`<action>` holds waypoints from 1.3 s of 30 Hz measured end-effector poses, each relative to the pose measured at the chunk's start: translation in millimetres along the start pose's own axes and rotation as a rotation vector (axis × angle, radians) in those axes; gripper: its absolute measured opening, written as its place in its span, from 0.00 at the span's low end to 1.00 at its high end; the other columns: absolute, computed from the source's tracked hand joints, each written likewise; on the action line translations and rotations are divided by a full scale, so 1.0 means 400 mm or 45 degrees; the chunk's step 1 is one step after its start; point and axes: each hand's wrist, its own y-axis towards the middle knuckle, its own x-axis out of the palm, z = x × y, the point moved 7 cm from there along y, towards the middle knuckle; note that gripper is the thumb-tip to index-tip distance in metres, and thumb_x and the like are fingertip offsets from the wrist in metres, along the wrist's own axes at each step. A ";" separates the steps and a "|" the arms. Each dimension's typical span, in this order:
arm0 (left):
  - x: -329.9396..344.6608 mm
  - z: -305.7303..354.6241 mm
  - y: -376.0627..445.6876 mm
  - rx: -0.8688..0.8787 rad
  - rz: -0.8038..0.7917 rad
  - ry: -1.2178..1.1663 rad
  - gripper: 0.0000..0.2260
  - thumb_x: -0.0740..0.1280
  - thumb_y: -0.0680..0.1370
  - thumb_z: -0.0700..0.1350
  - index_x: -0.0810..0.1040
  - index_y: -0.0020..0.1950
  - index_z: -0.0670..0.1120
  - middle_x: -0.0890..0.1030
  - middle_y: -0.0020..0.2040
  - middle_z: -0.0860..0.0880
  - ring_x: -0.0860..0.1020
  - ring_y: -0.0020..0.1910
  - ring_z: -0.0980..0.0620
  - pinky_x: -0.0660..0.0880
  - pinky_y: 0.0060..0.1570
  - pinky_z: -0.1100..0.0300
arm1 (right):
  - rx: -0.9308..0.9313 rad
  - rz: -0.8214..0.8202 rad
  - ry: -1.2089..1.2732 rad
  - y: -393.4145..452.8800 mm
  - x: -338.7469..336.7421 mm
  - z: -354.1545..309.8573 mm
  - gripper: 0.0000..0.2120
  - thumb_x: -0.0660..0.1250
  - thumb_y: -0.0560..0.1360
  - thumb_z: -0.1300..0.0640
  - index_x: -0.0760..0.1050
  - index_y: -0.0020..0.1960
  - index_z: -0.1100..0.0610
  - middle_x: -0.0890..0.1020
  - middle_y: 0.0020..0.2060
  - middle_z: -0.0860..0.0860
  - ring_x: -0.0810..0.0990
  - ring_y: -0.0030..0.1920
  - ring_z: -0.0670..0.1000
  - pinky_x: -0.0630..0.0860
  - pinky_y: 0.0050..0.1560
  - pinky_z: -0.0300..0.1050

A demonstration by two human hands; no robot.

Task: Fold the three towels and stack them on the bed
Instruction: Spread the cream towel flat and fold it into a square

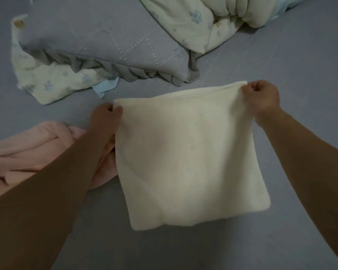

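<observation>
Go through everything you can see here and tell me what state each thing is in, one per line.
Cream towel: folded, held up by its top corners.
Left hand: closed on the towel's left corner.
Right hand: closed on the towel's right corner.
Pink towel: crumpled, unfolded, lying on the bed.
Pillow: lying flat.
Floral quilt: bunched up.

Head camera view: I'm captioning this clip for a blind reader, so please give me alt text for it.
Two bare hands hold a cream towel by its far corners, left hand and right hand, over a grey bed sheet. A crumpled pink towel lies to the left; a grey pillow and a floral quilt lie beyond.
</observation>
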 end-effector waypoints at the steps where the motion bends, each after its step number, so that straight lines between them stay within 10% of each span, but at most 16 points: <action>1: 0.024 -0.016 0.000 -0.051 -0.088 0.027 0.15 0.62 0.79 0.49 0.79 0.59 0.42 0.82 0.54 0.41 0.79 0.51 0.43 0.68 0.47 0.56 | 0.038 -0.053 -0.029 -0.005 0.021 0.024 0.08 0.67 0.71 0.51 0.81 0.46 0.53 0.81 0.38 0.50 0.82 0.42 0.53 0.80 0.45 0.48; 12: -0.048 -0.022 -0.004 -0.065 0.172 -0.212 0.10 0.60 0.77 0.48 0.75 0.46 0.42 0.76 0.39 0.48 0.74 0.43 0.46 0.67 0.41 0.55 | -0.125 0.060 -0.066 -0.012 -0.005 -0.012 0.08 0.64 0.71 0.49 0.74 0.41 0.53 0.76 0.32 0.46 0.75 0.37 0.50 0.71 0.38 0.46; 16: 0.045 -0.033 -0.020 -0.054 -0.228 0.083 0.18 0.65 0.77 0.46 0.73 0.65 0.40 0.78 0.62 0.38 0.76 0.60 0.38 0.73 0.59 0.48 | 0.138 -0.141 -0.247 -0.019 0.038 0.095 0.09 0.66 0.72 0.49 0.77 0.47 0.54 0.83 0.46 0.57 0.82 0.46 0.60 0.79 0.46 0.60; 22: 0.018 -0.003 -0.294 0.454 0.213 0.047 0.24 0.68 0.69 0.40 0.70 0.65 0.46 0.74 0.61 0.41 0.71 0.60 0.40 0.67 0.63 0.47 | 0.210 -0.154 -0.217 -0.231 -0.016 0.292 0.13 0.66 0.74 0.45 0.75 0.54 0.51 0.79 0.46 0.48 0.76 0.48 0.52 0.68 0.49 0.44; 28: 0.146 -0.296 -0.632 -0.560 -0.121 -0.458 0.17 0.76 0.71 0.51 0.76 0.51 0.42 0.81 0.45 0.44 0.80 0.46 0.42 0.76 0.47 0.49 | 0.291 -0.235 -0.075 -0.492 -0.125 0.476 0.16 0.72 0.74 0.57 0.67 0.55 0.57 0.79 0.48 0.55 0.79 0.46 0.56 0.72 0.47 0.48; 32: 0.226 -0.322 -0.733 -0.613 -0.406 -0.720 0.12 0.70 0.78 0.48 0.78 0.57 0.43 0.81 0.41 0.46 0.79 0.37 0.50 0.75 0.36 0.55 | 0.366 -0.286 0.173 -0.570 -0.150 0.510 0.09 0.71 0.76 0.54 0.73 0.51 0.53 0.84 0.45 0.58 0.82 0.38 0.51 0.77 0.41 0.47; 36: 0.236 -0.321 -0.723 -0.597 -0.373 -1.004 0.09 0.65 0.81 0.49 0.79 0.55 0.45 0.84 0.46 0.44 0.82 0.38 0.49 0.76 0.32 0.59 | 0.409 -0.315 0.470 -0.541 -0.153 0.484 0.15 0.69 0.77 0.52 0.70 0.61 0.49 0.82 0.40 0.54 0.81 0.32 0.49 0.81 0.32 0.44; 39: 0.216 -0.325 -0.720 -0.462 -0.232 -0.947 0.08 0.66 0.80 0.46 0.81 0.52 0.43 0.83 0.43 0.43 0.81 0.37 0.48 0.79 0.36 0.56 | 0.334 -0.411 0.380 -0.506 -0.138 0.453 0.04 0.65 0.79 0.58 0.73 0.48 0.58 0.79 0.37 0.59 0.78 0.24 0.48 0.80 0.28 0.41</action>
